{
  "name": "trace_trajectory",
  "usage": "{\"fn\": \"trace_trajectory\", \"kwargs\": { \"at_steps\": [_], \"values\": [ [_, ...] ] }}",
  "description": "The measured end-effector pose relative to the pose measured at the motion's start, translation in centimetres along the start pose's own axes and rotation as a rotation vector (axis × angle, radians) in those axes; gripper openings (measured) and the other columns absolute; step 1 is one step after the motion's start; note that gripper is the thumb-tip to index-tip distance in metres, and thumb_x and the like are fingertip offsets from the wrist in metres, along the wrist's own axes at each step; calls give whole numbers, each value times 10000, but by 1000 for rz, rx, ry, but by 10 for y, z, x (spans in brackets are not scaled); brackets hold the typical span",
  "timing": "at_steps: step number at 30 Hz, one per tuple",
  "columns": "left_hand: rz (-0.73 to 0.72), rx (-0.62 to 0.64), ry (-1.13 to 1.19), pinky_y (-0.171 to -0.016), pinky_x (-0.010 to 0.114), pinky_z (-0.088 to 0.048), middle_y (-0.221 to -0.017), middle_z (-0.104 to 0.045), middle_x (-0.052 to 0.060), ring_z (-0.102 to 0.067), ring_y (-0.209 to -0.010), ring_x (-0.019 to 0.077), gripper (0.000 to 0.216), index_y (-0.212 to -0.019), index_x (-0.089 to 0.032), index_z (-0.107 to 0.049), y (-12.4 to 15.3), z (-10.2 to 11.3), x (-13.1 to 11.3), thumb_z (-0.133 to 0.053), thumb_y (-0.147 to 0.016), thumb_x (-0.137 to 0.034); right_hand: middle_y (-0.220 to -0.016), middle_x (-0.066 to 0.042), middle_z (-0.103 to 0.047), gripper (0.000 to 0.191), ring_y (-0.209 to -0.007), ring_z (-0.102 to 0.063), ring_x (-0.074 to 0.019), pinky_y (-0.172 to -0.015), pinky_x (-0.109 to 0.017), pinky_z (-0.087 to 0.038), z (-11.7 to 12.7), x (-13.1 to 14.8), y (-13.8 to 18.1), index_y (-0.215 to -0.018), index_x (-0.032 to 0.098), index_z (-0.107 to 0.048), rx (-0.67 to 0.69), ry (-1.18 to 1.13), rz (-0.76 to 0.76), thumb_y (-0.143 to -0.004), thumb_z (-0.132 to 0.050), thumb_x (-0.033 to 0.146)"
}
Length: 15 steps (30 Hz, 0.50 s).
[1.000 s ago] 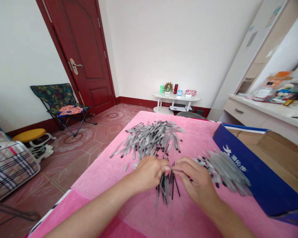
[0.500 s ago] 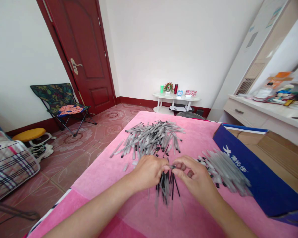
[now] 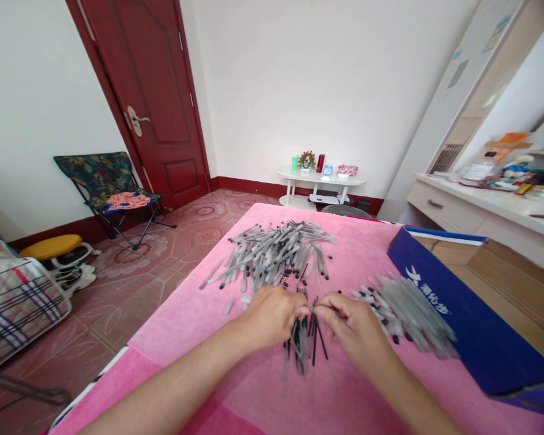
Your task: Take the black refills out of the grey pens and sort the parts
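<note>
My left hand [image 3: 272,315] and my right hand [image 3: 350,326] meet over the middle of a pink cloth [image 3: 194,320], fingertips pinched together on a thin pen part I cannot make out clearly. Under the left hand a small bundle of black and grey pen parts [image 3: 304,341] points toward me. Farther back lies a large heap of grey pen barrels [image 3: 274,251]. To the right of my right hand lies a second heap of grey pens [image 3: 408,314], close to a blue box.
A blue cardboard box [image 3: 462,326] stands open along the table's right side. Left of the table are a folding chair [image 3: 111,187], a yellow stool [image 3: 49,246] and a plaid bag [image 3: 18,302]. A red door [image 3: 149,96] and a white side table [image 3: 321,181] stand behind.
Both hands have stayed together at the same spot. The right hand's fingers have shifted slightly against the left's.
</note>
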<state>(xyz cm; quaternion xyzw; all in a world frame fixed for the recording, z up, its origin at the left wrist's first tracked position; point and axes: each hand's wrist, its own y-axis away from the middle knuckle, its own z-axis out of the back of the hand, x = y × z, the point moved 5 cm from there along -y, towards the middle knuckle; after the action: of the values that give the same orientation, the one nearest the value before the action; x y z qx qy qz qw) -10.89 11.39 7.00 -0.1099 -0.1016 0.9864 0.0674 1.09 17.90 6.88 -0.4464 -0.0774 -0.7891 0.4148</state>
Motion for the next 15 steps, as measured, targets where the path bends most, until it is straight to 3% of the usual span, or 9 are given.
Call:
{"fn": "trace_trajectory", "kwargs": {
  "at_steps": [3,6,8,11,15],
  "values": [
    [4,5,3,-553,237,-335,-687,-637,24,-600,-681,174,315,-758,-217,-546,0,-2,0,-282,-872,-345,-641,12,-543,33,-610,-507,-124,-568,-226,-385,0,1,0,-701,172,-540,-19,-22,25,-730,-526,182],
    [8,16,16,-560,233,-340,-689,-635,25,-596,-683,170,299,-773,-217,-555,0,-3,1,-299,-867,-340,-700,6,-577,118,-612,-537,-123,-548,-217,-395,-2,-3,0,-801,176,-524,-6,-99,-48,-703,-578,212],
    [13,26,19,-562,228,-343,-680,-629,24,-590,-671,166,287,-774,-215,-556,0,-2,0,-313,-862,-339,-606,16,-555,116,-532,-523,-115,-499,-215,-380,-4,-5,1,-738,172,-515,32,-121,-93,-760,-527,285],
    [12,34,26,-566,223,-346,-671,-621,22,-581,-662,163,281,-765,-212,-559,0,-3,-1,-325,-858,-337,-467,33,-476,274,-443,-476,-106,-466,-219,-355,-4,-3,2,-588,174,-484,54,-77,-78,-824,-422,299],
    [14,39,104,-580,216,-349,-659,-614,16,-573,-658,154,293,-754,-209,-572,-1,-4,2,-324,-859,-323,-518,23,-517,164,-490,-508,-115,-495,-222,-372,2,2,1,-624,165,-536,-5,-11,7,-769,-484,220]
  ]
}}
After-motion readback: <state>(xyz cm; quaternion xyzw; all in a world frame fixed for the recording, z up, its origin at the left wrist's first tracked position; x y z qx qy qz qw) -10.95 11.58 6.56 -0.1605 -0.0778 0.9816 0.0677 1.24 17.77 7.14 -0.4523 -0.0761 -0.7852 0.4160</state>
